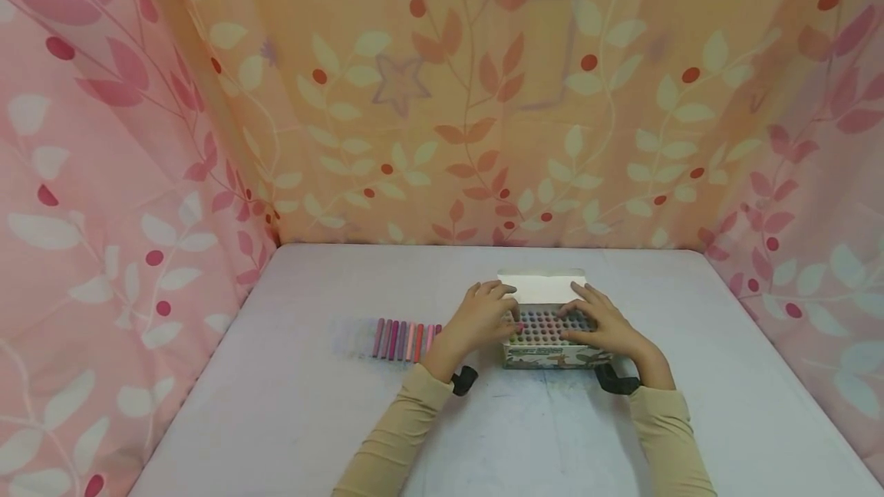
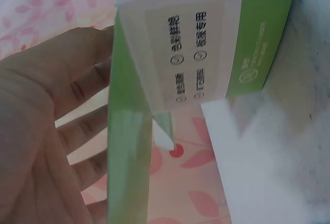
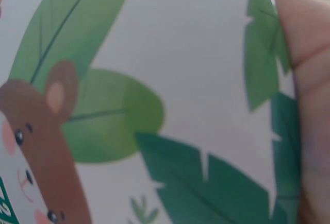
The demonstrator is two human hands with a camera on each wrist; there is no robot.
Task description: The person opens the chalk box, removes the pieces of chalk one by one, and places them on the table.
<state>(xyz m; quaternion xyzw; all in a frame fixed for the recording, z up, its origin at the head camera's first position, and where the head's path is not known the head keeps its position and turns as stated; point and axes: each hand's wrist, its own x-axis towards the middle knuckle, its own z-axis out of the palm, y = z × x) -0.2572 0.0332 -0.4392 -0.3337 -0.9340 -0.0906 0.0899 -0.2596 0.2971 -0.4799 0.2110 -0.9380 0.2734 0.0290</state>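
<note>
An open chalk box (image 1: 552,359) stands on the table with its lid flap (image 1: 545,287) raised at the back. Rows of chalk ends (image 1: 542,326) fill its top. Over the left part of the box, my left hand (image 1: 481,317) pinches a pink chalk stick (image 1: 519,327) between thumb and forefinger. The other left fingers reach toward the lid. My right hand (image 1: 604,324) rests at the box's right side, its relaxed fingers spread over the chalk ends. Printed box side (image 2: 201,49) fills much of the left wrist view; the right wrist view shows the leaf-patterned front (image 3: 206,80) beside the palm.
Left of the box, several chalk sticks (image 1: 404,340) in pinks, purples and orange lie in a row, partly behind the left wrist. Chalk dust marks the white tabletop (image 1: 290,405). Patterned curtains (image 1: 483,98) enclose the back and sides.
</note>
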